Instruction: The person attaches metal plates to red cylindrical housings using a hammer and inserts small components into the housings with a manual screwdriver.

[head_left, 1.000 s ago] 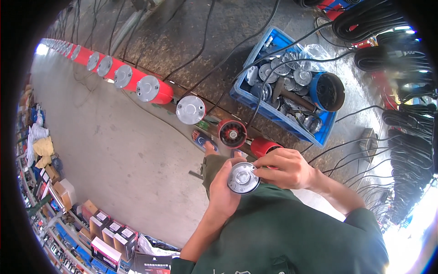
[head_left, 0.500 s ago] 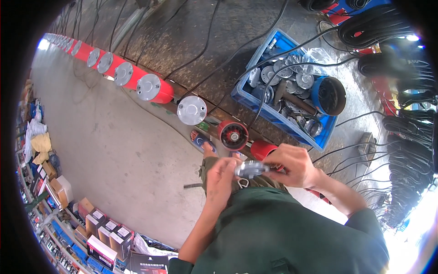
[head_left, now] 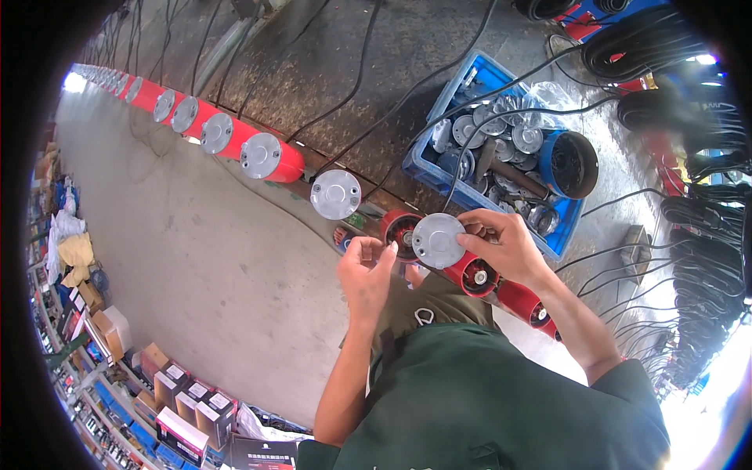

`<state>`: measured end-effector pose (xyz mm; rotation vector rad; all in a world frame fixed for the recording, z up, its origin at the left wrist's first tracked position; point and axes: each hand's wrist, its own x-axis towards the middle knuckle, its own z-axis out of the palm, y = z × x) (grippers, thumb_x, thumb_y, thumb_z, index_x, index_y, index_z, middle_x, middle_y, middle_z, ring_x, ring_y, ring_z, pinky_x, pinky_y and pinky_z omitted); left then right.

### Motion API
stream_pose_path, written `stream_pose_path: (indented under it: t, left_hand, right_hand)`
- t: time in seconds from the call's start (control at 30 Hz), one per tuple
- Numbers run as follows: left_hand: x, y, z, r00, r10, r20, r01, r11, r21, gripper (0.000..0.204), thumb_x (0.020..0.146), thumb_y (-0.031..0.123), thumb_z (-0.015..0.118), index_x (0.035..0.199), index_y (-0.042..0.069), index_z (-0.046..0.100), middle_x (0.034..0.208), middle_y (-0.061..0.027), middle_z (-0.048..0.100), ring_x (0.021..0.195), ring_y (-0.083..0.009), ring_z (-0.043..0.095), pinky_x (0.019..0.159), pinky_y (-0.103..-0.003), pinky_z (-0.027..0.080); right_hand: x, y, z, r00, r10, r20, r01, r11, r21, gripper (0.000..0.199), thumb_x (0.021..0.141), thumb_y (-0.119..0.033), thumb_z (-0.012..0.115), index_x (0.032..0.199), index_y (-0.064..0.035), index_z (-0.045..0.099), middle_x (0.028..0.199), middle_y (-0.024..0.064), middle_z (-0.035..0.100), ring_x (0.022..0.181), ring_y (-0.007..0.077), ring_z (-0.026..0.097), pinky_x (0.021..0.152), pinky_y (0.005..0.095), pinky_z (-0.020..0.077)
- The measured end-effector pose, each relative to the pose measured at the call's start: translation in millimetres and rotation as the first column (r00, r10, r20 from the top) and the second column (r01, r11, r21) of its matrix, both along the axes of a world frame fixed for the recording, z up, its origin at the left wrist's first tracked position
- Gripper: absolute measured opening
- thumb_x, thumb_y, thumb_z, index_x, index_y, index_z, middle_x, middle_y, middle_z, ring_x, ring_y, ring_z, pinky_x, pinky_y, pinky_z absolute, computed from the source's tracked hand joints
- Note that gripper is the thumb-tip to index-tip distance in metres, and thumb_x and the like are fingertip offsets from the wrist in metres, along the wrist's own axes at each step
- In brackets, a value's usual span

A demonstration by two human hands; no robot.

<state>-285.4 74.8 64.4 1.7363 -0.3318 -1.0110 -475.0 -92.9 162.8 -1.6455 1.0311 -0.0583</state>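
A round silver metal end cap (head_left: pixel 439 240) with small screw lugs is pinched at its right edge by my right hand (head_left: pixel 505 247). It faces up, beside and partly over a red motor housing (head_left: pixel 395 229) whose open end shows dark windings and a shaft. My left hand (head_left: pixel 366 274) is at the near left of that housing, thumb and fingers apart, with nothing visible in it. Whether its fingertips touch the rim I cannot tell. Just left in the row, another housing wears a silver cap (head_left: pixel 335 194). Nearer me are more uncapped red housings (head_left: pixel 479 276).
A blue crate (head_left: pixel 419 168) of loose metal caps stands on the worn bench (head_left: pixel 329 78), with a hammer (head_left: pixel 509 172) and a dark cylinder (head_left: pixel 569 164) in it. Black cables cross the bench. Capped red housings (head_left: pixel 282 160) run off left. Boxes (head_left: pixel 184 431) line the lower left.
The cap has turned from edge-on to face-up and moved forward to the open housing. My left hand has come off it, and my right hand alone holds it.
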Motion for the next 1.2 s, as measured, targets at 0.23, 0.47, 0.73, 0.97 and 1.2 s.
stream_pose_path:
  t: [0.23, 0.47, 0.73, 0.97, 1.2]
  left_hand:
    - [0, 10, -10, 0.994, -0.015, -0.105, 0.001, 0.991, -0.136, 0.027, 0.091, 0.003, 0.080, 0.113, 0.000, 0.064, 0.098, -0.0027, 0.070, 0.085, -0.0090, 0.065, 0.077, -0.026, 0.054]
    - [-7, 22, 5, 0.980, -0.096, 0.172, 0.137, 0.958, -0.250, 0.075, 0.085, -0.003, 0.077, 0.150, 0.000, 0.041, 0.137, -0.0176, 0.060, 0.126, -0.0236, 0.062, 0.102, -0.037, 0.053]
    - [-7, 6, 13, 0.833, -0.239, 0.499, 0.393, 0.891, -0.229, 0.103, 0.077, 0.009, 0.092, 0.160, -0.001, 0.033, 0.159, -0.0242, 0.053, 0.146, -0.0388, 0.054, 0.116, -0.049, 0.048]
    - [-9, 5, 4, 0.793, -0.202, 0.574, 0.389, 0.893, -0.224, 0.101, 0.077, 0.006, 0.090, 0.160, -0.001, 0.034, 0.156, -0.0238, 0.057, 0.142, -0.0364, 0.059, 0.113, -0.045, 0.053]
    - [-9, -2, 5, 0.812, -0.203, 0.547, 0.386, 0.890, -0.242, 0.092, 0.076, 0.003, 0.089, 0.157, 0.000, 0.045, 0.157, -0.0216, 0.058, 0.142, -0.0360, 0.060, 0.116, -0.045, 0.052]
  right_hand:
    - [17, 1, -4, 0.999, 0.041, -0.001, -0.041, 0.999, -0.030, 0.029, 0.097, -0.013, 0.078, 0.120, 0.0048, 0.076, 0.093, 0.0102, 0.079, 0.083, 0.0097, 0.069, 0.079, 0.0292, 0.0578]
    - [29, 1, -16, 0.994, 0.105, 0.021, -0.105, 0.994, -0.024, 0.029, 0.096, -0.010, 0.078, 0.122, 0.0038, 0.076, 0.097, 0.0127, 0.081, 0.087, 0.0135, 0.074, 0.082, 0.0317, 0.0598]
    - [39, -2, -22, 0.984, 0.176, 0.008, -0.175, 0.983, -0.057, 0.028, 0.096, -0.009, 0.079, 0.121, 0.0027, 0.076, 0.096, 0.0118, 0.081, 0.085, 0.0137, 0.074, 0.080, 0.0317, 0.0599]
    - [33, -7, -19, 0.989, 0.151, 0.002, -0.151, 0.988, -0.022, 0.026, 0.096, -0.009, 0.078, 0.119, 0.0025, 0.077, 0.096, 0.0118, 0.081, 0.082, 0.0150, 0.074, 0.078, 0.0316, 0.0595]
    - [18, -10, -45, 0.988, 0.156, 0.010, -0.156, 0.988, -0.020, 0.031, 0.091, -0.006, 0.078, 0.121, 0.0007, 0.077, 0.102, 0.0104, 0.082, 0.087, 0.0169, 0.078, 0.081, 0.0306, 0.0611]
